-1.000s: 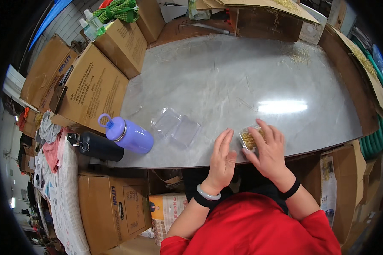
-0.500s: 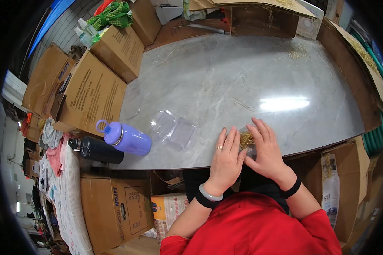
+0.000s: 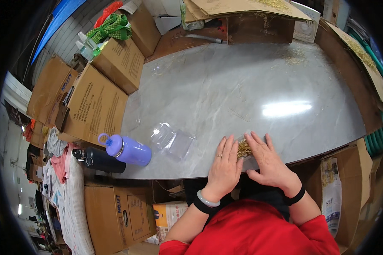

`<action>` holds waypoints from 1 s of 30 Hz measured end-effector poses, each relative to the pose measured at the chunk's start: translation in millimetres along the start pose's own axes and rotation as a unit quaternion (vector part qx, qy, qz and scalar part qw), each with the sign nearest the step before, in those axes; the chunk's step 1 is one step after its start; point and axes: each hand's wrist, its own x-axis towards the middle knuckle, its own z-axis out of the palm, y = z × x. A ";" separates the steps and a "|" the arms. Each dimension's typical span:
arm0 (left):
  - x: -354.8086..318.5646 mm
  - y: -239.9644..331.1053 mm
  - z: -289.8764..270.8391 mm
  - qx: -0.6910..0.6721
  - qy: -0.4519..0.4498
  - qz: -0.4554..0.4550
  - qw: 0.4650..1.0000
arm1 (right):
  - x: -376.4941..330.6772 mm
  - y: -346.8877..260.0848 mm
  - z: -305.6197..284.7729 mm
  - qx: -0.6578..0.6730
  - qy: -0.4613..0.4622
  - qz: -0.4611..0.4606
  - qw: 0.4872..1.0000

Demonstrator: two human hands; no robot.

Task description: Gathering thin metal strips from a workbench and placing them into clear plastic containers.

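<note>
A small bundle of thin golden wire-like pieces (image 3: 244, 148) lies at the table's near edge between my two hands. My left hand (image 3: 224, 168) rests along its left side, fingers stretched out and held close together. From the right, my right hand (image 3: 267, 163) lies over part of the bundle with its fingers straight and slightly spread. Something clear shows by the right fingertips; my hand hides most of it. Left of my hands an opened clear plastic box (image 3: 174, 140) lies on the grey marbled table (image 3: 200, 93).
A purple bottle (image 3: 134, 152) and a black bottle (image 3: 104, 160) lie at the table's left edge. Cardboard boxes (image 3: 95, 106) line the left side. Cardboard walls (image 3: 349, 76) stand right and behind, with golden strands on top. Loose strands (image 3: 239, 114) lie beyond my hands.
The whole view has shifted slightly, so the table sits lower in the picture. My right fingers have spread a little and moved over the golden bundle; both hands stay around it.
</note>
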 end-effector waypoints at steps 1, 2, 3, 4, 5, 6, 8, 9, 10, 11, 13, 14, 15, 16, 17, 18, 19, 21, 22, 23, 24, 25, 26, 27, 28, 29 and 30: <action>-0.4 0.3 0.2 0.005 -0.001 -0.007 1.000 | 0.9 3.6 -2.4 0.021 -0.012 -0.010 1.000; -0.9 0.6 0.2 0.010 -0.003 -0.014 1.000 | 1.7 7.3 -4.0 0.043 -0.024 -0.020 0.999; -0.9 1.3 0.1 0.011 -0.001 -0.011 1.000 | 3.1 13.1 -3.2 0.041 -0.021 -0.021 0.999; -1.0 1.9 0.0 0.011 0.003 -0.014 1.000 | 4.9 20.2 0.2 0.135 0.002 0.018 0.991; -0.7 2.1 -0.2 0.011 0.007 -0.018 1.000 | 6.7 25.1 3.4 0.228 0.025 0.056 0.972; -0.6 1.4 0.4 0.011 0.008 -0.016 1.000 | 8.8 22.4 8.0 0.227 0.027 0.055 0.972; -2.1 -0.4 1.2 -0.010 0.015 -0.025 1.000 | 13.4 7.2 20.3 -0.019 0.085 0.026 0.996; -2.8 -1.4 1.2 -0.009 0.015 -0.025 1.000 | 14.5 3.6 23.1 -0.017 0.091 0.042 0.995; -2.8 -2.4 1.4 -0.026 0.026 -0.023 0.999 | 13.4 5.1 25.2 -0.016 0.091 0.041 0.995; -2.9 -3.1 1.6 -0.044 0.038 -0.021 0.998 | 11.1 8.4 27.3 0.012 0.103 0.042 0.994; -3.3 -5.4 0.3 -0.047 0.037 -0.020 0.998 | 8.9 10.8 28.2 0.043 0.114 0.039 0.992; -3.7 -6.6 -0.2 -0.053 0.037 -0.017 0.998 | 7.4 10.2 26.5 0.033 0.100 0.039 0.994; -5.1 -8.2 0.5 -0.052 0.038 -0.019 0.998 | 5.8 8.6 24.6 0.022 0.084 0.039 0.995; -6.8 -10.8 1.7 -0.034 0.041 -0.017 0.998 | 6.3 7.1 22.6 0.023 0.083 0.036 0.996; -8.2 -12.9 2.5 -0.016 0.044 -0.015 0.999 | 8.7 6.2 19.8 0.037 0.045 0.018 0.998; -8.4 -12.4 2.9 -0.015 0.046 -0.017 0.999 | 10.6 5.4 15.9 0.049 0.006 0.000 0.999; -6.6 -10.7 3.1 -0.029 0.057 -0.020 0.998 | 12.2 14.8 17.2 0.074 0.028 0.006 0.997; -5.8 -10.0 4.2 -0.038 0.075 -0.025 0.996 | 9.2 25.4 27.0 0.246 0.101 0.063 0.962; -6.4 -9.5 6.0 -0.038 0.078 -0.029 0.996 | 8.4 31.5 33.2 0.408 0.168 0.122 0.889; -6.7 -9.3 7.5 -0.039 0.082 -0.034 0.995 | 9.9 40.4 42.5 0.386 0.228 0.113 0.887; -7.0 -10.3 9.1 -0.036 0.088 -0.034 0.995 | 11.1 36.3 41.2 0.386 0.226 0.107 0.888; -6.6 -11.8 10.7 -0.032 0.092 -0.027 0.995 | 12.8 31.2 39.8 0.309 0.219 0.123 0.917; -7.1 -13.6 12.0 -0.028 0.097 -0.019 0.995 | 13.1 26.3 38.5 0.229 0.212 0.137 0.940; -7.3 -15.1 13.8 -0.026 0.103 -0.016 0.994 | 16.1 24.9 44.5 0.191 0.266 0.081 0.941; -7.6 -16.6 15.2 -0.016 0.108 -0.012 0.994 | 16.7 23.2 46.2 0.189 0.268 0.074 0.942; -7.9 -18.3 16.2 -0.007 0.112 -0.007 0.994 | 18.1 20.7 47.0 0.180 0.266 0.093 0.942; -7.6 -18.6 16.4 -0.005 0.118 -0.005 0.993 | 19.3 18.3 46.1 0.171 0.263 0.113 0.943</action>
